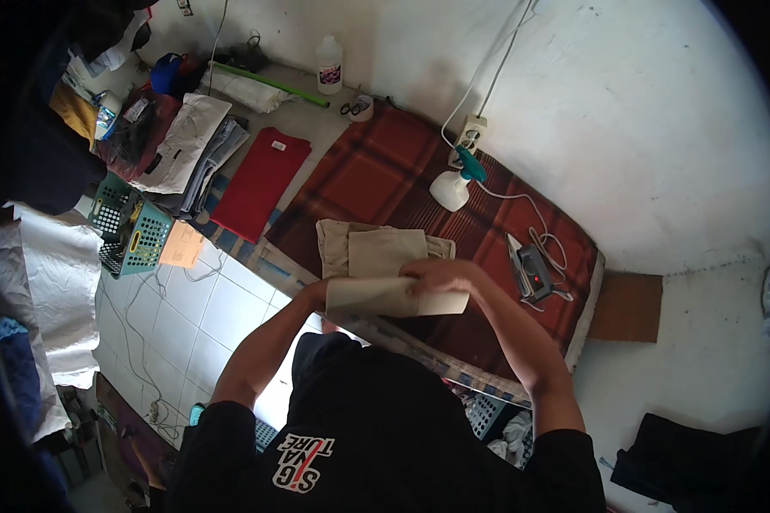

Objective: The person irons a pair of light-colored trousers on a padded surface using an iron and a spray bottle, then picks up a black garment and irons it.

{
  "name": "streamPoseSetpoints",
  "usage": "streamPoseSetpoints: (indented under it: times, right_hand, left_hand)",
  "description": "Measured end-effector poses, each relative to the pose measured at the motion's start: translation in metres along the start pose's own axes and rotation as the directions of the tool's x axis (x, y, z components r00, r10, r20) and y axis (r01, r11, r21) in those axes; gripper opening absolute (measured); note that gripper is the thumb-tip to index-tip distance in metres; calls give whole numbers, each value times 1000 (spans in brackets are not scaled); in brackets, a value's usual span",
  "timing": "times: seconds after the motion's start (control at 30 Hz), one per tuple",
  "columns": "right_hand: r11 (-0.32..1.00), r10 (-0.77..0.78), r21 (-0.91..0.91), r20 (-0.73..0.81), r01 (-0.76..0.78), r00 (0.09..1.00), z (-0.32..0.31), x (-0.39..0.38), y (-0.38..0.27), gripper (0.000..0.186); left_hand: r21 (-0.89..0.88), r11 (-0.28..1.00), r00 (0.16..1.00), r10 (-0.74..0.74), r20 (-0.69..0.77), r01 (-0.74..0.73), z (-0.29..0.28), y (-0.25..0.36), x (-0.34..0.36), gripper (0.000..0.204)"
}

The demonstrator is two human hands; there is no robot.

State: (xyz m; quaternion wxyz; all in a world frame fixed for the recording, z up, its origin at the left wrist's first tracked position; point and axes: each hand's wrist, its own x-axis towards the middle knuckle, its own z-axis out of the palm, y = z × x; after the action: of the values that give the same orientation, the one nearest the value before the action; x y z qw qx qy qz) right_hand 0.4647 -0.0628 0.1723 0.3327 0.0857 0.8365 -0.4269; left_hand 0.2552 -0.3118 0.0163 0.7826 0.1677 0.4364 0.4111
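A folded beige garment (pixel 387 247) lies on the checked cloth near the table's front edge. Just nearer to me is a flat, stiff-looking beige panel (pixel 372 297); I cannot tell whether it is a board or part of the garment. My left hand (pixel 318 295) grips the panel's left end, its fingers mostly hidden behind it. Over the panel's upper right part reaches my right hand (pixel 443 276), its fingers blurred by motion.
On the right of the checked cloth (pixel 342 175) rest an iron (pixel 532 272) with a coiled cord and a white spray bottle (pixel 450 190). A folded red garment (pixel 263 184) and a clothes stack (pixel 184 145) lie left. A green basket (pixel 145 242) stands below.
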Motion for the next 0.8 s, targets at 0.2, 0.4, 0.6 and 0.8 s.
streamPoseSetpoints:
  times: [0.2,0.4,0.6,0.8]
  right_hand:
    - [995,44,97,-106,-34,993,-65,66,35,63]
    - [987,92,-89,-351,-131,932,-66,94,86,59]
    - [977,212,209,-975,-50,66,-8,42,79,41]
    - [702,580,658,-750,273,318,134,-8,142,39]
  left_hand:
    - [-416,844,926,222,-305,-339,-18,25,-17,55]
    - [731,676,416,639,-647,97,-7,44,27,40]
    - [757,638,212,728,-652,138,10,23,21,37]
    - [794,529,63,819,-570,299,41,-7,12,33]
